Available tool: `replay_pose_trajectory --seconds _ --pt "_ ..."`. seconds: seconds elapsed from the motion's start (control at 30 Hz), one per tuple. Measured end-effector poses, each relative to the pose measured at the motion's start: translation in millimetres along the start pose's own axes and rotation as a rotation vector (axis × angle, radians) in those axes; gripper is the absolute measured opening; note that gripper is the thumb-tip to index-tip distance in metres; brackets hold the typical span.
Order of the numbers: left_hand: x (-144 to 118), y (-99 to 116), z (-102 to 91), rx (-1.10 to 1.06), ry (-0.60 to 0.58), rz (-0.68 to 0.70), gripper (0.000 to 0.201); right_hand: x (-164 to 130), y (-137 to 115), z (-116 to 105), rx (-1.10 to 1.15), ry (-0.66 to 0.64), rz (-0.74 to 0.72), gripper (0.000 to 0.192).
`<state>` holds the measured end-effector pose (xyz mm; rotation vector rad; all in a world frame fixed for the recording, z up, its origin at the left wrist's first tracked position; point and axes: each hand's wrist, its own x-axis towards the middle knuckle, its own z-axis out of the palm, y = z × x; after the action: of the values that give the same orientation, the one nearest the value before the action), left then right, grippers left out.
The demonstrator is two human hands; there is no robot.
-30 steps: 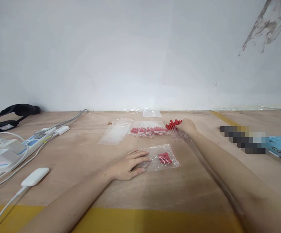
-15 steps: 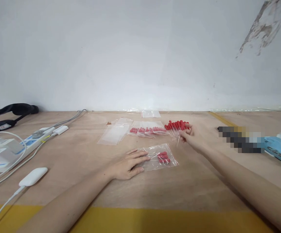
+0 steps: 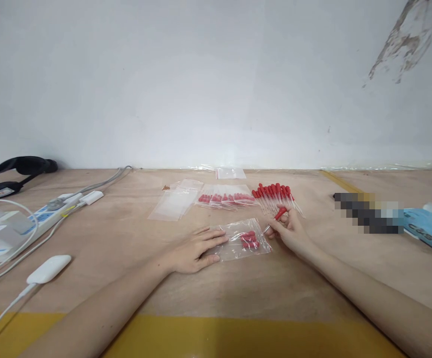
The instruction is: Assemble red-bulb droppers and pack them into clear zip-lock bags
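Note:
My left hand (image 3: 201, 248) lies flat with fingers spread, its fingertips on the closed end of a clear zip bag (image 3: 234, 253). Inside that bag lie several droppers with red rubber bulbs (image 3: 249, 239). Between the fingertips of my right hand (image 3: 288, 229) is one dropper (image 3: 280, 214), red bulb up and its thin clear tube slanting down left to the bag's right end. Whether the tube's tip has entered the bag I cannot tell. Just behind my right hand, a row of loose red-bulbed droppers (image 3: 272, 191) lies on the wooden table.
Filled bags (image 3: 227, 195) of droppers overlap behind the bag, with flat clear bags (image 3: 173, 204) to their left. A power strip (image 3: 44, 216), cables and a white charging device (image 3: 49, 269) occupy the left. On the right sits a blue packet (image 3: 430, 231).
My right hand has come toward me and slightly left from the loose droppers, bringing one dropper to the bag's right end. My left hand stays on the bag.

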<state>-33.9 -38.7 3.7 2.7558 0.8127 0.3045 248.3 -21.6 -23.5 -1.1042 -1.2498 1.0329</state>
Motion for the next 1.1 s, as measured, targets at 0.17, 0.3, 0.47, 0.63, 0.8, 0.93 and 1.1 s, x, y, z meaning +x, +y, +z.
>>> replay_pose_trajectory --seconds 0.17,0.3,0.47,0.63,0.8,0.93,1.1 --pt "-0.5 -0.8 1.1 0.022 -0.011 -0.001 0.049 -0.6 1.8 -0.6 0.021 -0.015 -0.005 0.059" --pt "-0.5 0.6 0.7 0.008 0.000 0.007 0.045 1.6 4.3 0.3 0.072 0.035 -0.034 0.059" --pt "-0.2 2.0 -0.4 0.006 -0.014 -0.022 0.045 0.5 4.3 -0.2 0.096 0.041 -0.031 0.057" --pt "-0.9 1.6 -0.2 0.015 -0.016 -0.024 0.046 -4.0 -0.8 -3.2 0.100 0.010 0.006 0.056" --pt "-1.0 0.9 0.0 0.009 -0.013 -0.017 0.046 -4.2 -4.2 -5.1 0.144 0.035 0.026 0.054" --pt "-0.9 1.5 -0.6 0.018 -0.016 -0.018 0.045 -4.0 -0.3 -3.9 0.237 -0.013 0.105 0.050" --pt "-1.0 1.7 -0.8 0.035 -0.039 -0.029 0.046 -6.8 3.0 -4.3 0.147 -0.161 0.166 0.032"
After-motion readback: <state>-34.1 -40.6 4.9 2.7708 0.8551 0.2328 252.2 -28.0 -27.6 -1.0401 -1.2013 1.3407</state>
